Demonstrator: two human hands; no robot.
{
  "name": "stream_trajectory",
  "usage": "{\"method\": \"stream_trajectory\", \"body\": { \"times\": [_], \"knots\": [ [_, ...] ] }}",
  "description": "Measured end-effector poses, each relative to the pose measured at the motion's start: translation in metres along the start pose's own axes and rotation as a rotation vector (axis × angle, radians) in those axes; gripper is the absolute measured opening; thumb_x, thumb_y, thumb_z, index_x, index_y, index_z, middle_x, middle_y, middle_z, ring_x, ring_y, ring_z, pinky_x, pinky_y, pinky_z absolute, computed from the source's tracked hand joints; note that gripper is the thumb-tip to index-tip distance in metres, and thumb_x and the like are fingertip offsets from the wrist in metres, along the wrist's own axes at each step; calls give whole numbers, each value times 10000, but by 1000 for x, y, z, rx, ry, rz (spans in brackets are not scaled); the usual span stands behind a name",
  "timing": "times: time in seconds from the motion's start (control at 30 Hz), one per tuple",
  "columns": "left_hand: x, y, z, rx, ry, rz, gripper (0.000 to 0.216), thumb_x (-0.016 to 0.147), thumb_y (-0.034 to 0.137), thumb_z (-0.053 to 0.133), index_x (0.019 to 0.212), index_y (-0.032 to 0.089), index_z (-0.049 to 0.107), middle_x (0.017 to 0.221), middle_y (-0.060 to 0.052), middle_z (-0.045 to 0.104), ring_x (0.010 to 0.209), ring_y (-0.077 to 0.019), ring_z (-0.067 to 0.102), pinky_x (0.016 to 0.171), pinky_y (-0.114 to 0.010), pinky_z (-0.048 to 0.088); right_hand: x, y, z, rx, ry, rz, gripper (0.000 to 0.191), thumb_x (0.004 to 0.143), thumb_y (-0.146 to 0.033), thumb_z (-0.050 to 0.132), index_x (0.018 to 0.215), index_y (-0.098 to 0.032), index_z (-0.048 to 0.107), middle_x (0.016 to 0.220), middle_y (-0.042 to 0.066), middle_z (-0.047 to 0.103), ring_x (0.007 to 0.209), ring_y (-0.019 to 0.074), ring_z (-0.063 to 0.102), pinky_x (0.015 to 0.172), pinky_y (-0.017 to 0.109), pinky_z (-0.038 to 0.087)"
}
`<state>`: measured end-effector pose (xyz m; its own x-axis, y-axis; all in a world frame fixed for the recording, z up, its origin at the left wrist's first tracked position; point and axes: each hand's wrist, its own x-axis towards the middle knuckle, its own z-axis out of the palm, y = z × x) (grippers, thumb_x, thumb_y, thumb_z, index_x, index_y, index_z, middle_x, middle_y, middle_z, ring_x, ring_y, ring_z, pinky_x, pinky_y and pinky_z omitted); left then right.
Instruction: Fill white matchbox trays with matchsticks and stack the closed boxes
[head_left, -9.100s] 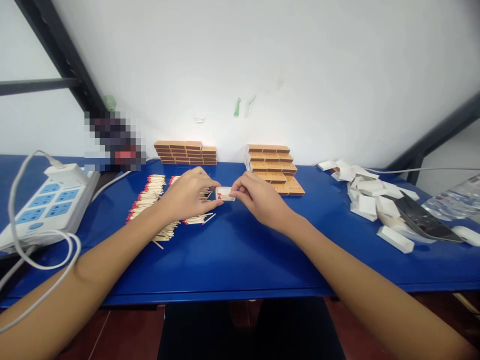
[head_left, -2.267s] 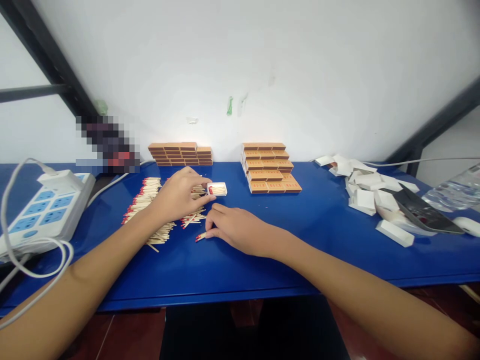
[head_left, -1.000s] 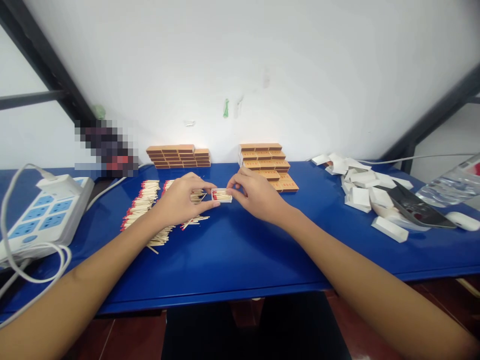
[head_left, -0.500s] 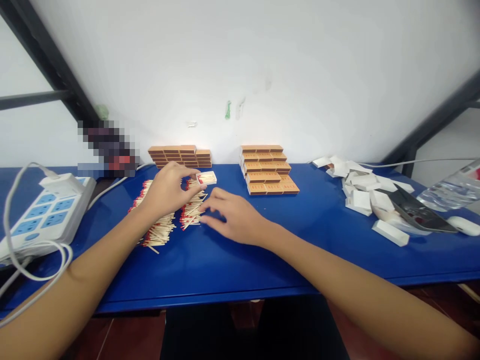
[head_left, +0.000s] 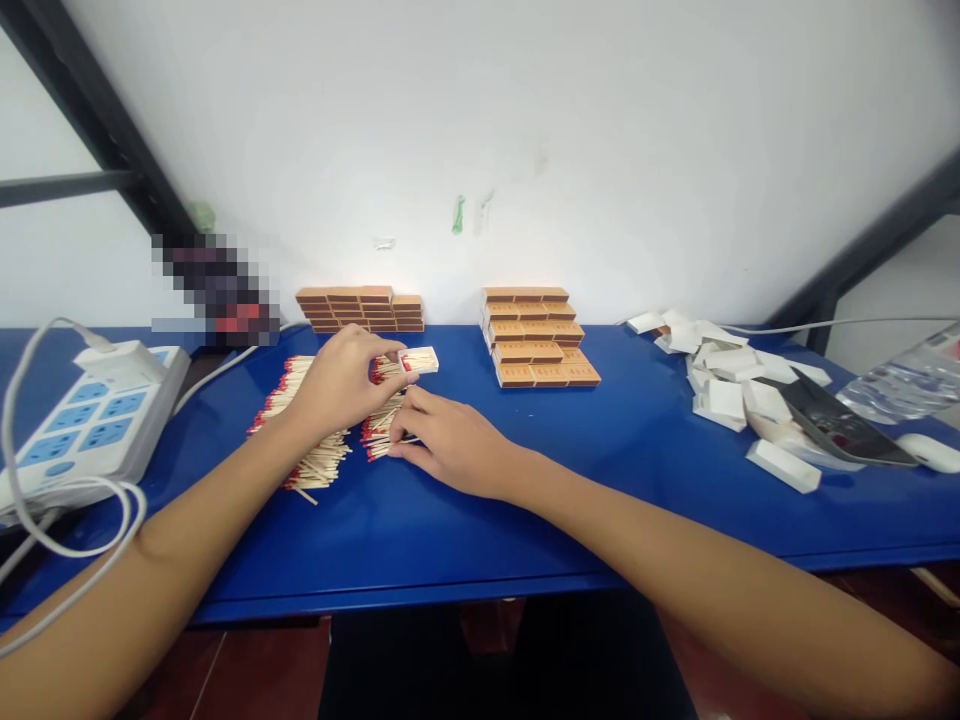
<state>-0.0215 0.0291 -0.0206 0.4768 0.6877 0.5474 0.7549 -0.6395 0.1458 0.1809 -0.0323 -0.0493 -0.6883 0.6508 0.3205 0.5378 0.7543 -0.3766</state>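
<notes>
My left hand (head_left: pixel 341 378) pinches a small white matchbox tray (head_left: pixel 418 361) partly filled with red-tipped matches, holding it just above the blue table (head_left: pixel 480 510). Rows of loose matches (head_left: pixel 300 420) lie under and beside that hand. My right hand (head_left: pixel 442 440) rests on the near end of the right match row (head_left: pixel 382 425), fingers curled and pinching at matches there; how many it grips is hidden.
Two stacks of brown matchbox sleeves (head_left: pixel 361 309) (head_left: pixel 536 337) stand against the wall. A heap of white empty trays (head_left: pixel 731 385) lies right, beside a dark flat object (head_left: pixel 844 420) and a clear plastic bag (head_left: pixel 911 385). A white power strip with cable (head_left: pixel 90 420) sits at left.
A second ago both hands held the tray together. Since then my right hand dropped to the match row and closed on it, while my left hand kept the tray, shifting it slightly left.
</notes>
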Motion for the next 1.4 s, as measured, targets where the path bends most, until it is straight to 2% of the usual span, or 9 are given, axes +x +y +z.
{"method": "stream_trajectory", "body": {
  "times": [0.27, 0.43, 0.63, 0.73, 1.03, 1.23, 1.4],
  "knots": [
    [-1, 2, 1, -2, -16, 17, 390, 927, 453, 748, 1166, 152, 811, 991, -114, 804, 971, -307, 676, 874, -429, 532, -1, 0, 0, -107, -69, 58, 222, 1086, -360, 578, 1098, -155, 664, 1172, 106, 622, 941, 209, 662, 811, 357, 529],
    [0, 0, 0, 10, -19, 21, 395, 926, 474, 748, 1165, 165, 811, 954, -104, 793, 953, -297, 669, 864, -422, 538, -7, 4, -12, -86, -69, 95, 156, 1088, -301, 579, 1087, -167, 659, 1149, 81, 618, 891, 181, 649, 814, 334, 507],
    [-1, 5, 0, -58, -45, 60, 374, 914, 459, 764, 1150, 173, 812, 960, -98, 791, 955, -286, 672, 875, -423, 543, -12, 24, -40, -141, 73, 208, 139, 1089, -285, 576, 1081, -163, 642, 1145, 77, 599, 893, 178, 622, 803, 321, 467],
    [-2, 11, 1, -116, -72, 95, 371, 910, 471, 778, 1150, 191, 815, 953, -87, 781, 970, -277, 670, 875, -411, 550, -13, 35, -46, -194, 137, 242, 128, 1089, -269, 571, 1075, -162, 641, 1124, 84, 602, 910, 194, 619, 781, 321, 447],
    [-5, 22, 1, -233, -132, 91, 457, 894, 566, 783, 1186, 215, 813, 983, -85, 770, 1010, -269, 666, 852, -386, 561, -11, 36, -43, -192, 125, 255, 119, 1081, -252, 568, 1075, -168, 652, 1130, 81, 608, 900, 194, 605, 757, 324, 417],
    [-5, 20, 2, -238, -135, 48, 419, 890, 545, 791, 1153, 220, 820, 971, -76, 776, 1033, -268, 679, 873, -383, 561, -17, 46, -60, -118, 189, 254, 138, 1053, -306, 627, 1101, -178, 643, 1113, 80, 639, 951, 205, 617, 806, 329, 436],
    [-4, 21, 1, -235, -133, 47, 358, 892, 498, 798, 1141, 242, 822, 994, -67, 780, 1027, -262, 686, 860, -381, 566, -23, 56, -68, 5, 57, 336, 213, 1039, -384, 630, 1040, -173, 657, 993, 74, 699, 843, 195, 621, 735, 320, 435]
  ]
}}
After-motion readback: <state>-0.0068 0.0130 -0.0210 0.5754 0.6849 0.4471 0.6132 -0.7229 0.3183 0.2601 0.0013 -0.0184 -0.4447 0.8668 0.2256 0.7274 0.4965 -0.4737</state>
